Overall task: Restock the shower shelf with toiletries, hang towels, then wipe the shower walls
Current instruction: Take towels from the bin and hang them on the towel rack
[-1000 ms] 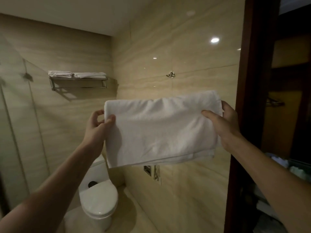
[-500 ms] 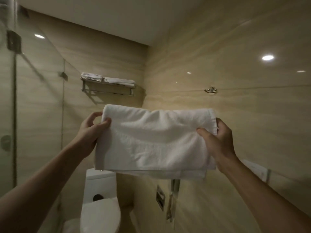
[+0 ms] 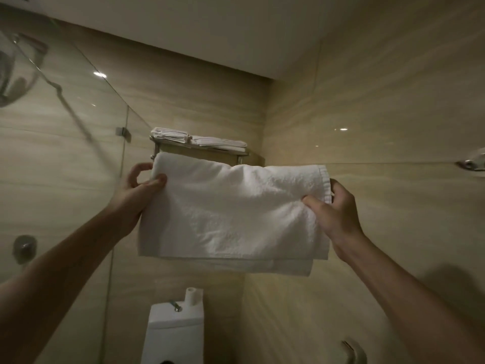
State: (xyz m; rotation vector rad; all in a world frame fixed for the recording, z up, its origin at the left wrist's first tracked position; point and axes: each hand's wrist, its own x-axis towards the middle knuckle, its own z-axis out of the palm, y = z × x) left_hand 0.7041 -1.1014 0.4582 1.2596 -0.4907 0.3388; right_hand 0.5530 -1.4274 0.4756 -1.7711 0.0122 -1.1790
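Hanging is the step in hand: left hand [image 3: 136,195] and right hand [image 3: 333,214] each pinch an upper corner of the folded towel [image 3: 231,211], held spread before the rack [image 3: 223,150], which next probably calls for draping it evenly over the rack's bar.

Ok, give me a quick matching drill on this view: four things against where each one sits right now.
Things:
1. held towel
2. folded towels
3. paper roll
4. wall hook

Places:
A. standing on the toilet tank
B. lying on top of the metal rack
C. on the right wall, at the frame edge
D. pinched between left hand and right hand

Pairs: 1-D, 2-B, 3-A, 4-C.
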